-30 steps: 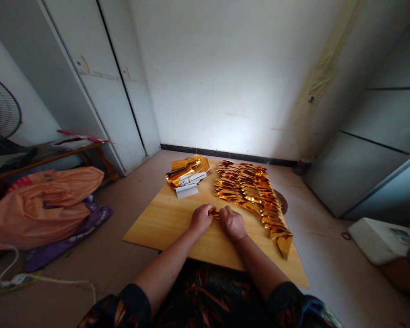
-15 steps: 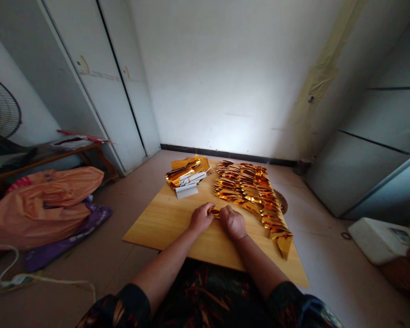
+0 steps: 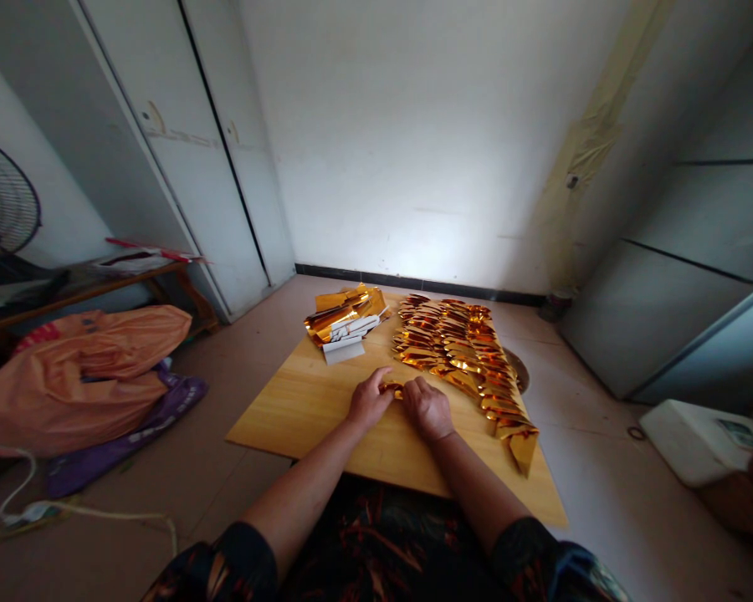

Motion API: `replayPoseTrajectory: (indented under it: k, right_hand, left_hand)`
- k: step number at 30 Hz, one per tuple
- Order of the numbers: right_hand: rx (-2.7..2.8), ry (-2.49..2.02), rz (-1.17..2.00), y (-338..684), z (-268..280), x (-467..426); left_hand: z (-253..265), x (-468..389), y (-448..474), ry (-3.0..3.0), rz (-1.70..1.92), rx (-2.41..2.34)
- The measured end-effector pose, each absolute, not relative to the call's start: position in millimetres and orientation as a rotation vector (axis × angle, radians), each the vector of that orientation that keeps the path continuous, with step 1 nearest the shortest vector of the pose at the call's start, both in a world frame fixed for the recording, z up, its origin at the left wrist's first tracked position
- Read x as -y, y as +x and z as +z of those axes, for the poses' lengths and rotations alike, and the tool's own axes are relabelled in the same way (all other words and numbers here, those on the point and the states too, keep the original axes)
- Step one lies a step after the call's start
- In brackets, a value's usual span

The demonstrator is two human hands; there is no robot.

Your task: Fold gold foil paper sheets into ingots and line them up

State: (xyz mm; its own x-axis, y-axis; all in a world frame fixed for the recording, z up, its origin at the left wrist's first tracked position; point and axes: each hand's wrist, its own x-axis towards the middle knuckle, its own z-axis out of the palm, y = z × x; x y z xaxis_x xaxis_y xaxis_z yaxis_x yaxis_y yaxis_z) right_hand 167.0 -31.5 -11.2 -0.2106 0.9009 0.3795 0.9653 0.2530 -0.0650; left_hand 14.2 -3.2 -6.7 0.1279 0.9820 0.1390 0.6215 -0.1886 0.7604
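small gold foil piece (image 3: 398, 390) between both hands, over wooden table (image 3: 282, 405). right hand (image 3: 429, 410) curled, clamped on foil's right end; left hand (image 3: 367, 401) at left end, upper finger lifted off foil, rest hidden, can't tell if pinched. looks like fingertip shaping: best keep right end anchored, press lightly, evenly, avoid tearing thin foil. vs half second ago: left finger straighter, higher; right hand, folded gold pieces (image 3: 447, 341) unchanged.
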Motion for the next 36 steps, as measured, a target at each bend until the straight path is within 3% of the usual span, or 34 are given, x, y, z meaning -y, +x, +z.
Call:
replayPoseTrajectory:
  k: [22,36]
  right_hand:
    - [2.130,-1.593,-0.445,170,-16,31]
    - [2.000,-1.805,-0.082,175,-8,36]
  left_hand:
    - [-18,-3,12,1.839,0.940,-1.384]
    - [-21,-6,12,1.757,0.984,-1.374]
